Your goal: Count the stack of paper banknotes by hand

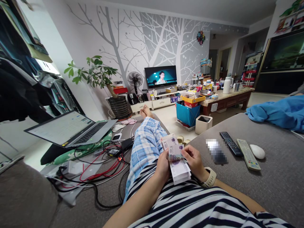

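Note:
I am lying back on a grey sofa (273, 190) with my legs stretched out in blue checked trousers. Over my lap, both hands hold a stack of purple banknotes (177, 161). My left hand (162, 164) is closed round the stack's left side. My right hand (193, 158), with a pale watch on its wrist, pinches the top note, which is bent upward near my fingertips.
Two remote controls (239, 148) and a white mouse (257, 151) lie on the sofa to my right, beside a blue cloth (280, 112). An open laptop (71, 128) and tangled cables (99, 171) sit at my left. A television (161, 76) and a cluttered coffee table (228, 95) stand ahead.

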Tool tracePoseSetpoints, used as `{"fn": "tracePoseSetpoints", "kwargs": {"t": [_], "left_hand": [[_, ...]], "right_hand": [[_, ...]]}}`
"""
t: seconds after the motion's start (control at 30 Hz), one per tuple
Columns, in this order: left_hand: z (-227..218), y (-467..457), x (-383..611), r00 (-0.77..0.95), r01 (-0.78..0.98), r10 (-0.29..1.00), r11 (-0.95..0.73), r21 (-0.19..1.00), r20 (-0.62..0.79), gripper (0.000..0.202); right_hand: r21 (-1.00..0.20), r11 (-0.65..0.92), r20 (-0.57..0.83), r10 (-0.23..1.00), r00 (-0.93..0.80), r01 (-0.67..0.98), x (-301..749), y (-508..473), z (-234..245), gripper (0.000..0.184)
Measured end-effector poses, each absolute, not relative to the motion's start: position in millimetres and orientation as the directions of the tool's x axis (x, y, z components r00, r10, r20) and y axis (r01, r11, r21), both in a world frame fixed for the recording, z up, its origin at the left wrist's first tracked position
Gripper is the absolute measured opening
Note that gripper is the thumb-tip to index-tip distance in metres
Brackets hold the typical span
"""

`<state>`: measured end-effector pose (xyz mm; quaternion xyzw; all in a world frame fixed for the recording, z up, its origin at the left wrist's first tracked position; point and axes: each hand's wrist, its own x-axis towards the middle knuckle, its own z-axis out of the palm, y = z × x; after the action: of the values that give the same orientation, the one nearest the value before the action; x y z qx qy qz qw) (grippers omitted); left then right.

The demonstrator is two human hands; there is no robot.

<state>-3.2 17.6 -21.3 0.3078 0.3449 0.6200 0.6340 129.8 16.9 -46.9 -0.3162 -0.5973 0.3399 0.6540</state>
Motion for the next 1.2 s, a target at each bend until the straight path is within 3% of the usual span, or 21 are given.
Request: {"fn": "tracePoseSetpoints", "kwargs": {"t": [1.2], "left_hand": [[-20.7,15.3,-5.3,-0.006,-0.54,0.998,0.046,0.841,-0.058,0.026]], "right_hand": [[-0.813,0.578,0.578,0.816,0.019,-0.071,130.8,11.9,-43.6,0.03]]}}
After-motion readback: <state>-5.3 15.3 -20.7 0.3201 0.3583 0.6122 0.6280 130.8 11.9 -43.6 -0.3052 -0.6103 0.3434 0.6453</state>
